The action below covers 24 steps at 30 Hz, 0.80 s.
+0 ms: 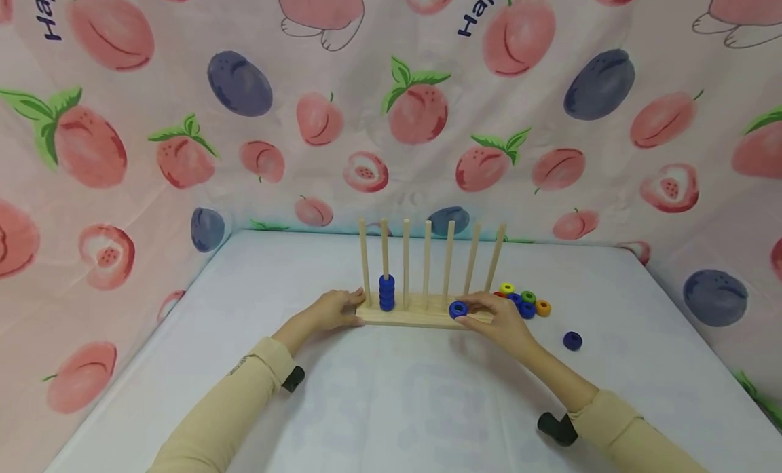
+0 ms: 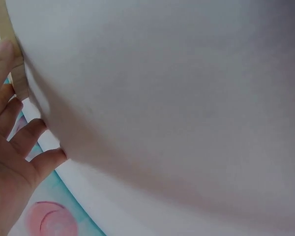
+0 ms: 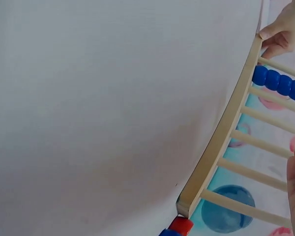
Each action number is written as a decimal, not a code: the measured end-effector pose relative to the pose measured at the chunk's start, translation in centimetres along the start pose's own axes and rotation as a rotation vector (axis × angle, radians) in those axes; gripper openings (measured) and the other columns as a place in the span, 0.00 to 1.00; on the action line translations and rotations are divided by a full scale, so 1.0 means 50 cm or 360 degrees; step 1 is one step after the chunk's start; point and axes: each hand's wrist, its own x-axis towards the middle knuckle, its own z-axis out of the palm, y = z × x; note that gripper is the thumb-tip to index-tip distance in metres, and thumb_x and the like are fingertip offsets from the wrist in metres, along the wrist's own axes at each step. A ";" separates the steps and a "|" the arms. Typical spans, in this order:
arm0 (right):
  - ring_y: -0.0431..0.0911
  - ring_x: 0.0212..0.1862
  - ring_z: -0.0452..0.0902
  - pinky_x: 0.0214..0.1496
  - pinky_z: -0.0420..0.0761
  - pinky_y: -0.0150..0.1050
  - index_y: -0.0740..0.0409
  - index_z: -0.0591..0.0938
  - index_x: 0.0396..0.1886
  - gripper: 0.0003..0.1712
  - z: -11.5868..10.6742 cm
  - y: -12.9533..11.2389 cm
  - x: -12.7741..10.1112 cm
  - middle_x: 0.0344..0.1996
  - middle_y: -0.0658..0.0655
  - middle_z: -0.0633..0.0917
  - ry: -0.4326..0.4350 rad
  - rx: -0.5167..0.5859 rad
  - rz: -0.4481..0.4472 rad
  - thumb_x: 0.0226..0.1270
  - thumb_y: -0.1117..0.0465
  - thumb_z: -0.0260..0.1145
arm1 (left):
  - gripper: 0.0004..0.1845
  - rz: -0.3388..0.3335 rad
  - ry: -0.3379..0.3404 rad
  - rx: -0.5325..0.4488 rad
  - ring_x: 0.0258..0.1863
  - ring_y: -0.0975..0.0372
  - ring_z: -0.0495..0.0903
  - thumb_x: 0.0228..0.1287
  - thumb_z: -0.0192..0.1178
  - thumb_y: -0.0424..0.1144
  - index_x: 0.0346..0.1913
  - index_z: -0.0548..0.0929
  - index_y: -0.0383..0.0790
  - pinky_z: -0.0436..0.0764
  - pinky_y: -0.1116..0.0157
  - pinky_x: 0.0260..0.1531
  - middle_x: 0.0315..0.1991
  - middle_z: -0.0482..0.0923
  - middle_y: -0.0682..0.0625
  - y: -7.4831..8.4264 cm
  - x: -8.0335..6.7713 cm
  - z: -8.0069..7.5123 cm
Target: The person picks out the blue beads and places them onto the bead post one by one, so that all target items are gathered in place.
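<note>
Right hand [image 1: 497,317] pinches a blue ring [image 1: 457,309] at the wooden peg base's [image 1: 421,315] front edge, left hand [image 1: 332,309] with relaxed fingers touching its left end, loose rings [image 1: 524,300] just right.

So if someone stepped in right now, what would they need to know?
Left hand: fingers rest on the left end of the wooden peg rack, steadying it.
Right hand: pinches a blue ring at the rack's front edge.
Done: a stack of blue rings sits on the second peg from the left.
Left: the held ring, a loose blue ring on the table, and more blue ones in the mixed pile by the rack's right end.
</note>
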 end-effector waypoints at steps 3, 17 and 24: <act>0.45 0.34 0.80 0.38 0.81 0.43 0.63 0.80 0.42 0.18 0.001 -0.029 0.004 0.35 0.58 0.84 0.0001 0.0050 -0.0028 0.49 0.63 0.68 | 0.32 -0.0005 -0.0012 -0.0001 0.61 0.49 0.63 0.51 0.61 0.49 0.59 0.68 0.38 0.63 0.54 0.60 0.62 0.62 0.45 0.002 0.001 -0.002; 0.40 0.34 0.79 0.40 0.81 0.41 0.57 0.81 0.43 0.18 0.044 -0.038 0.042 0.35 0.53 0.84 -0.0028 0.0152 -0.0145 0.49 0.59 0.68 | 0.32 0.0002 -0.0025 0.0004 0.62 0.47 0.60 0.54 0.59 0.48 0.61 0.65 0.37 0.60 0.52 0.62 0.64 0.58 0.45 0.003 -0.009 0.010; 0.45 0.35 0.80 0.41 0.80 0.46 0.61 0.80 0.43 0.19 0.063 -0.054 0.076 0.35 0.56 0.84 0.0038 0.0194 -0.0215 0.49 0.61 0.68 | 0.33 -0.0025 -0.0047 0.0037 0.63 0.43 0.56 0.59 0.54 0.49 0.64 0.58 0.39 0.57 0.48 0.62 0.67 0.52 0.46 0.010 -0.015 0.007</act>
